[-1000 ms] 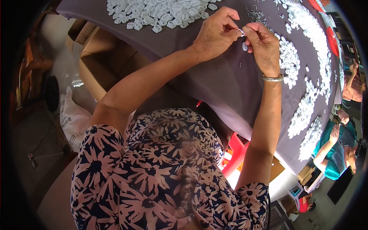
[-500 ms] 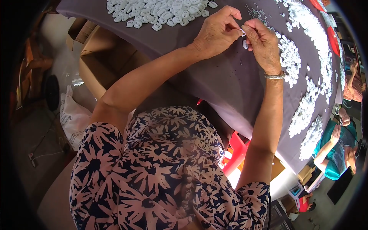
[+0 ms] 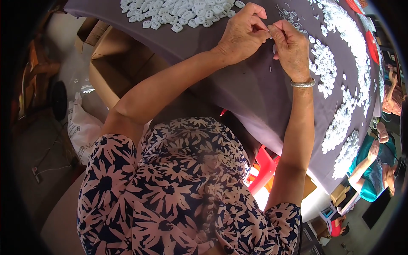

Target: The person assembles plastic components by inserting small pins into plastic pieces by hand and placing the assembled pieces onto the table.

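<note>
Over the dark cloth, my left hand (image 3: 244, 36) and my right hand (image 3: 291, 50) meet with their fingertips touching. Thumb and forefinger of each pinch a small white plastic piece (image 3: 270, 36), mostly hidden by the fingers. A second white oval piece (image 3: 274, 49) shows partly behind the fingers of my right hand, apparently held in them. Left of my hands lies a big pile of white oval plastic pieces with holes (image 3: 187, 12). Thin metal pins (image 3: 290, 17) are scattered just beyond my right hand. A smaller heap of white pieces (image 3: 324, 68) lies to its right.
More white pieces (image 3: 340, 121) spread along the right side of the purple-grey tablecloth (image 3: 238, 89). One loose pin (image 3: 270, 69) lies nearer me. An open cardboard box (image 3: 114, 63) stands below the table's left edge. A co-worker in teal (image 3: 374, 170) sits at the right.
My fingertips have closed further over the small white piece, so less of it shows. The oval piece in my right hand is now more hidden. The view has shifted slightly.
</note>
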Motion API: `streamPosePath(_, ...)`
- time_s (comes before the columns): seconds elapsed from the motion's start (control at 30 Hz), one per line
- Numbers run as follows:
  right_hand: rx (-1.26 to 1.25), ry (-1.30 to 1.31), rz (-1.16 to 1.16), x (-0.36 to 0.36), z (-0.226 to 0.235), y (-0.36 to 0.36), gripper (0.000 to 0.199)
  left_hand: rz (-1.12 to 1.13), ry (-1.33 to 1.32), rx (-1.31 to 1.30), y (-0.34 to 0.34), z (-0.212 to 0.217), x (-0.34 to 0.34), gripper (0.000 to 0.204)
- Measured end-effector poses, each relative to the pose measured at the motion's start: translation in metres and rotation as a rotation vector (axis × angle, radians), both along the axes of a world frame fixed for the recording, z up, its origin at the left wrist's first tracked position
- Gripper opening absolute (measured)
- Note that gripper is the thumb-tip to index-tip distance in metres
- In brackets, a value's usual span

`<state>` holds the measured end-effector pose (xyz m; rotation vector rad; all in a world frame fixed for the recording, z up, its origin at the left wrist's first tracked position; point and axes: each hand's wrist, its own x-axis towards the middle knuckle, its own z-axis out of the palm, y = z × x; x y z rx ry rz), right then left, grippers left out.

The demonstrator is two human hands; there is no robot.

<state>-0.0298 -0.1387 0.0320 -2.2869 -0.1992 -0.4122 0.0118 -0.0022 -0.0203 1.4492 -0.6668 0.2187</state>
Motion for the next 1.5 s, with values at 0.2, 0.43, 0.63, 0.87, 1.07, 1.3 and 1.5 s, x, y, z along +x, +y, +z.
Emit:
streamPosePath(0.2,0.027,0.119,-0.028,-0.003,0.004,-0.004,0.015,-0.052,0.250,0.079,0.004,0.019,-0.008,0.022)
streamPosePath(0.43,0.161,0.209,-0.042,-0.002,0.011,-0.001,0.023,0.014,-0.265,-0.024,0.000,-0.021,0.010,0.013)
streamPosePath(0.63,0.350,0.293,-0.056,0.001,0.008,-0.010,0.032,-0.076,0.104,0.110,0.005,0.017,-0.006,0.011)
streamPosePath(0.87,0.291,0.153,-0.064,-0.003,0.013,-0.048,0.022,0.102,-0.381,0.192,0.000,-0.007,0.007,0.009)
streamPosePath(1.07,0.107,0.347,0.098,-0.014,0.015,-0.062,0.012,-0.160,0.415,-0.105,0.004,0.013,-0.003,0.023)
streamPosePath(1.3,-0.101,0.317,0.118,-0.016,0.011,-0.033,0.015,-0.115,0.330,-0.092,0.002,0.013,-0.002,0.027)
streamPosePath(1.5,-0.097,0.288,0.107,-0.016,0.011,-0.029,0.016,-0.060,0.305,-0.001,0.007,0.019,-0.005,0.029)
